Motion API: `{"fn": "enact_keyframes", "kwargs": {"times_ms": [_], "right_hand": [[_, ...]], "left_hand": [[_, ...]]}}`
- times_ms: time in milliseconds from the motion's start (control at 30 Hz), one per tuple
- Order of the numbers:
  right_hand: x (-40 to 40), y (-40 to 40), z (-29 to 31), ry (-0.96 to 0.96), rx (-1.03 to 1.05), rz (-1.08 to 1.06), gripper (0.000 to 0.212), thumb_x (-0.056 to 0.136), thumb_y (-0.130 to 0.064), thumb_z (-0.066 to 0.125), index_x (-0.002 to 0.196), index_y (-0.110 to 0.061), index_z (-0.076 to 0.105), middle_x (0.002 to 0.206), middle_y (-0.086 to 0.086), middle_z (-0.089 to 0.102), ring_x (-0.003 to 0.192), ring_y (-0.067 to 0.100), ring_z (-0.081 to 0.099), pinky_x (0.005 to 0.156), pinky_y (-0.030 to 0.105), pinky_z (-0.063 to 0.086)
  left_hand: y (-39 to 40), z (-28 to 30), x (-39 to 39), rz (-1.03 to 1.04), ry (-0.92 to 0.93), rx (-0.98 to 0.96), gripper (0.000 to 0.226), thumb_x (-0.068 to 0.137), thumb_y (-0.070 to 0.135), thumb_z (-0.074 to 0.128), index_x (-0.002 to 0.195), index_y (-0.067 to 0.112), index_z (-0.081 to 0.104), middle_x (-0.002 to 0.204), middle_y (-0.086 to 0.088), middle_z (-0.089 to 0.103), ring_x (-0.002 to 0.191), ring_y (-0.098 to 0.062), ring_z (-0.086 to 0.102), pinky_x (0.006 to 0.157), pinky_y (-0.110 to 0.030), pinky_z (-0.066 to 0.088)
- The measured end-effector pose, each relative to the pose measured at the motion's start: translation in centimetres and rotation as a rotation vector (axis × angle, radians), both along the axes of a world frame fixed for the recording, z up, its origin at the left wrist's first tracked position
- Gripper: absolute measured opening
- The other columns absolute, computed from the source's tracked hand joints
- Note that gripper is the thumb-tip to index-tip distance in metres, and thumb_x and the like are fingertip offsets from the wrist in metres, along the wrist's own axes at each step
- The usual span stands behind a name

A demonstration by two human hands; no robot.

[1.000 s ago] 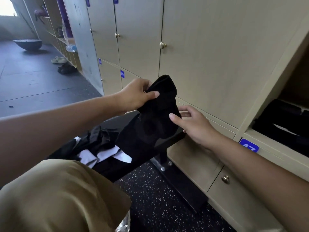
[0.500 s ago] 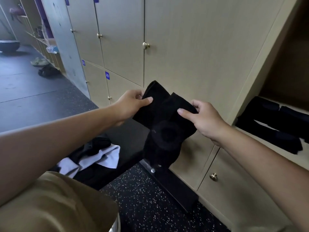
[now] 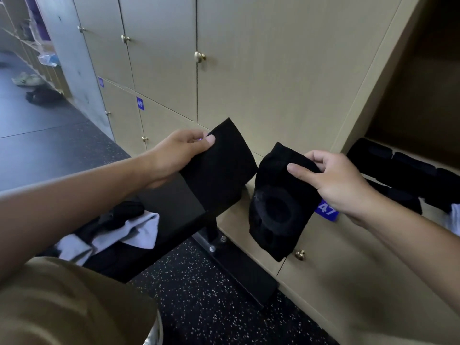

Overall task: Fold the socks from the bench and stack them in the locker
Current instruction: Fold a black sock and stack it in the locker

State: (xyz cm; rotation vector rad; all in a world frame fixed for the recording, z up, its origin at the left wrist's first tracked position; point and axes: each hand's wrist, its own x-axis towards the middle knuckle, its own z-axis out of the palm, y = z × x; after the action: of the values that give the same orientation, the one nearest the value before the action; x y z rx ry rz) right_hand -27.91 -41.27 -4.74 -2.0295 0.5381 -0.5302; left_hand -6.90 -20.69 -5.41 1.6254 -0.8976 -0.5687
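My left hand [image 3: 183, 151] pinches the upper edge of one black sock [image 3: 221, 168], which hangs in front of the bench end. A second black sock [image 3: 278, 205] with a round grip patch dangles from my right hand [image 3: 331, 179], thumb on its front. The two socks hang apart in the air. On the black bench [image 3: 174, 210] lies a heap of black and white socks [image 3: 119, 230]. To the right, the open locker [image 3: 408, 120] holds several folded black socks [image 3: 398, 170] on its shelf.
Closed beige locker doors with brass knobs [image 3: 199, 56] fill the wall ahead; blue number tags read 49 [image 3: 140, 103] and 47 [image 3: 327, 209]. The bench foot [image 3: 236, 267] is bolted to the speckled floor. My knee in khaki [image 3: 62, 302] is at the lower left. Shoes [image 3: 28, 79] lie far left.
Both hands lifted the black socks off the bench and pulled them apart, left sock to the left, right sock toward the open locker. My view swung right.
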Motion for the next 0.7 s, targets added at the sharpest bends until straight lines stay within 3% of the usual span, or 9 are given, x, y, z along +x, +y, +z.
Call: {"fn": "enact_keyframes", "kwargs": {"times_ms": [67,133,267,333,400,500,600,700], "right_hand": [[-1.0,-0.2,0.4,0.000,-0.011,0.005,0.014,0.093,-0.032,0.071,0.094,-0.018,0.072,0.091,-0.003,0.078,0.085,0.018,0.075,0.093,0.047,0.058],[-2.0,-0.3,0.8,0.004,-0.017,0.016,0.015,0.095,-0.033,0.067,0.097,-0.018,0.072,0.093,-0.004,0.079,0.088,0.019,0.075,0.094,0.049,0.057],[-3.5,-0.3,1.3,-0.030,-0.034,-0.003,0.010,0.096,-0.025,0.067,0.096,-0.017,0.073,0.094,-0.004,0.078,0.086,0.016,0.075,0.090,0.044,0.060],[-4.1,-0.3,1.3,-0.041,-0.060,-0.005,0.010,0.096,-0.025,0.067,0.097,-0.016,0.073,0.096,-0.004,0.077,0.088,0.017,0.074,0.089,0.048,0.060],[-4.7,-0.3,1.4,-0.030,-0.115,0.016,0.011,0.097,-0.027,0.066,0.096,-0.019,0.073,0.099,-0.007,0.076,0.092,0.019,0.072,0.090,0.052,0.058],[-5.4,-0.2,1.6,-0.057,-0.166,0.053,0.009,0.097,-0.025,0.065,0.094,-0.020,0.073,0.093,-0.009,0.074,0.091,0.008,0.070,0.087,0.034,0.056],[-5.8,0.0,1.8,-0.095,-0.172,0.080,0.009,0.096,-0.023,0.065,0.095,-0.019,0.073,0.089,-0.009,0.074,0.087,0.007,0.069,0.080,0.022,0.055],[-6.1,-0.1,1.7,-0.106,-0.172,0.102,0.011,0.095,-0.022,0.064,0.096,-0.015,0.073,0.089,-0.006,0.073,0.087,0.007,0.069,0.079,0.019,0.054]], "left_hand": [[0.0,0.5,-0.4,-0.113,-0.063,-0.015,0.044,0.105,0.034,0.055,0.101,-0.010,0.055,0.087,-0.014,0.059,0.077,-0.023,0.054,0.071,-0.033,0.045],[-0.2,1.0,-1.0,-0.231,-0.203,0.030,0.043,0.101,0.037,0.057,0.091,-0.005,0.050,0.080,-0.010,0.050,0.073,-0.021,0.045,0.065,-0.032,0.037],[-0.7,2.2,-2.5,-0.414,-0.342,0.100,0.021,0.103,0.034,0.057,0.088,0.020,0.063,0.083,-0.004,0.062,0.076,-0.017,0.059,0.069,-0.030,0.047],[-1.2,2.6,-3.3,-0.477,-0.401,0.104,0.017,0.100,0.041,0.059,0.088,0.032,0.067,0.107,0.000,0.070,0.097,-0.019,0.067,0.085,-0.035,0.052],[-1.9,2.7,-3.9,-0.500,-0.450,0.116,0.018,0.099,0.042,0.061,0.083,0.036,0.068,0.133,0.010,0.063,0.126,-0.006,0.059,0.103,-0.031,0.046],[-3.0,2.7,-5.2,-0.531,-0.413,0.115,0.018,0.095,0.039,0.065,0.085,0.026,0.072,0.148,0.010,0.053,0.142,0.008,0.039,0.112,-0.031,0.041],[-4.3,2.1,-6.3,-0.561,-0.369,0.058,0.020,0.096,0.031,0.068,0.093,0.012,0.075,0.141,0.006,0.061,0.137,-0.008,0.053,0.111,-0.041,0.046],[-5.6,1.4,-7.7,-0.538,-0.328,0.031,0.022,0.096,0.026,0.070,0.094,0.005,0.075,0.112,-0.007,0.071,0.108,-0.027,0.068,0.099,-0.048,0.054]]}}
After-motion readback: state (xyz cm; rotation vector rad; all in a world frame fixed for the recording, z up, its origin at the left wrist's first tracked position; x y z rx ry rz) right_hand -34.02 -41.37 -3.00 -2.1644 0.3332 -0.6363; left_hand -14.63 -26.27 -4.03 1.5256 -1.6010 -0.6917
